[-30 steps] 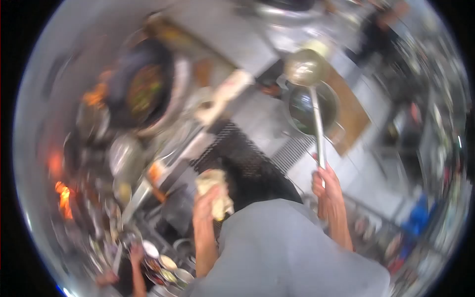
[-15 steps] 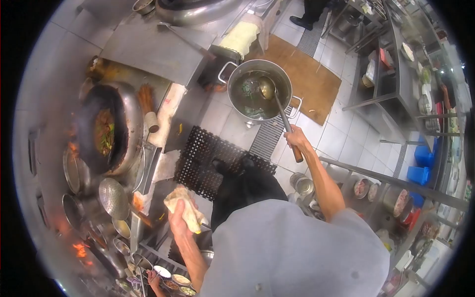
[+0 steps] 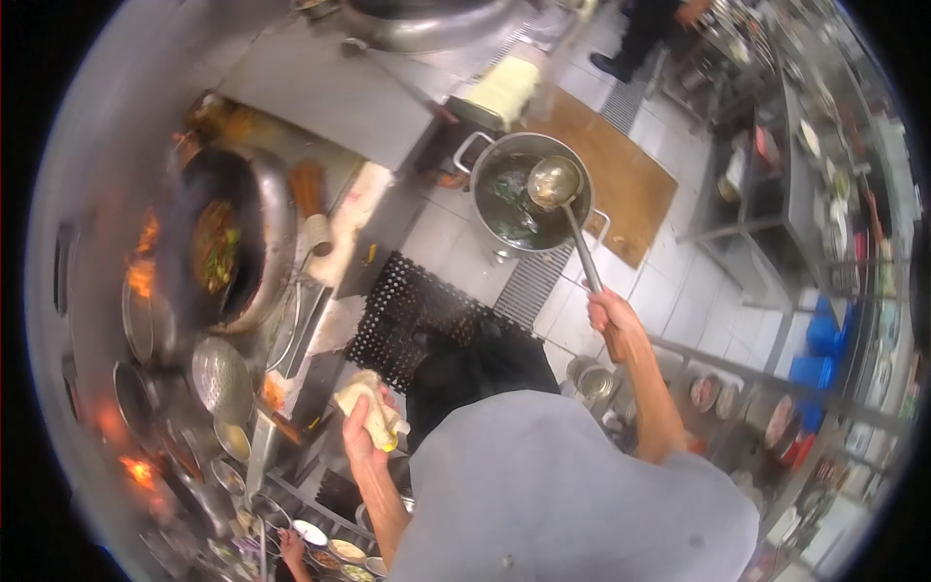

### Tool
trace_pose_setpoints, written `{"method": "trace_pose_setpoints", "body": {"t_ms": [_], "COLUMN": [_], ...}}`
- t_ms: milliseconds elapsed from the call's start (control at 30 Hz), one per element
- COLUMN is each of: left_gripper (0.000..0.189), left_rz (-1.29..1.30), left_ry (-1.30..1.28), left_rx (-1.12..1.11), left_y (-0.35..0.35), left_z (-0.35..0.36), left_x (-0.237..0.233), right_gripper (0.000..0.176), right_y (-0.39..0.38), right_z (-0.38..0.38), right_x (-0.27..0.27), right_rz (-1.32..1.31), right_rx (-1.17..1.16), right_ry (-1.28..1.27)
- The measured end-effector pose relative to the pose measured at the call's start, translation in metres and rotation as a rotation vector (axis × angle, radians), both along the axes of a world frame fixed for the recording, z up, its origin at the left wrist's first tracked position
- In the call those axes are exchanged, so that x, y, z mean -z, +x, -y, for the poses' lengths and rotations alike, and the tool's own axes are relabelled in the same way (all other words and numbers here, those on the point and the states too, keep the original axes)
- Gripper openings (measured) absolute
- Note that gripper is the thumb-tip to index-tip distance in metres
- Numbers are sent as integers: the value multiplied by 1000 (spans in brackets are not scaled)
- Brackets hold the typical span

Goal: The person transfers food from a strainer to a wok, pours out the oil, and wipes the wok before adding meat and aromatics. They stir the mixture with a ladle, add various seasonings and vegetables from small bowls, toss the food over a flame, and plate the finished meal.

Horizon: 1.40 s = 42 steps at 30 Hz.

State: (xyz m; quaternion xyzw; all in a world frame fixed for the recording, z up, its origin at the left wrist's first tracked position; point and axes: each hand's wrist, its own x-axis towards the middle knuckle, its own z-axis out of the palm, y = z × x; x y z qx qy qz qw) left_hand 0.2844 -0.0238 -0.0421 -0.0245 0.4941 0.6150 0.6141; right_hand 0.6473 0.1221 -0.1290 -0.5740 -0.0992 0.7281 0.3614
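Tiled floor, background. Ladle: across the pot, stiff, probably bowl-heavy; best gripped along its handle, where your right hand is closed. Cloth: soft, clasped in your left hand.

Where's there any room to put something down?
The steel counter looks bare between the food wok and the long handle. Floor tiles show between the pot and black mat. It's crowded around the strainer and by the little bowls.
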Motion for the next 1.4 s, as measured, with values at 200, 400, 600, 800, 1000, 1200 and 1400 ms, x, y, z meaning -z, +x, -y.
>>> {"method": "trace_pose_setpoints", "body": {"t_ms": [200,400,600,800,1000,1200,1400], "left_gripper": [32,29,32,34,39,41,39], "left_rz": [223,267,144,223,144,41,-33], "left_ry": [-28,23,55,176,259,2,-218], "left_rx": [-323,-348,-423,-472,-420,-342,-342], "left_y": [-24,-73,-120,-146,-195,-265,-274], "left_z": [10,44,60,62,-6,-97,-124], "left_x": [15,30,23,26,11,-33,-40], "right_gripper": [52,53,44,43,33,33,35], "right_y": [-42,-202,-347,-402,-524,-506,-522], "right_z": [22,-11,-66,-96,-120,-124,-169], "right_x": [-63,-125,-105,-130,-101,-94,-112], "right_rz": [-264,-52,544,905,1161,800,1032], "right_rx": [-267,-739,-1118,-1404,-1378,-1537,-1599], "right_ry": [65,389,1153,1419,1387,1503,1388]}}
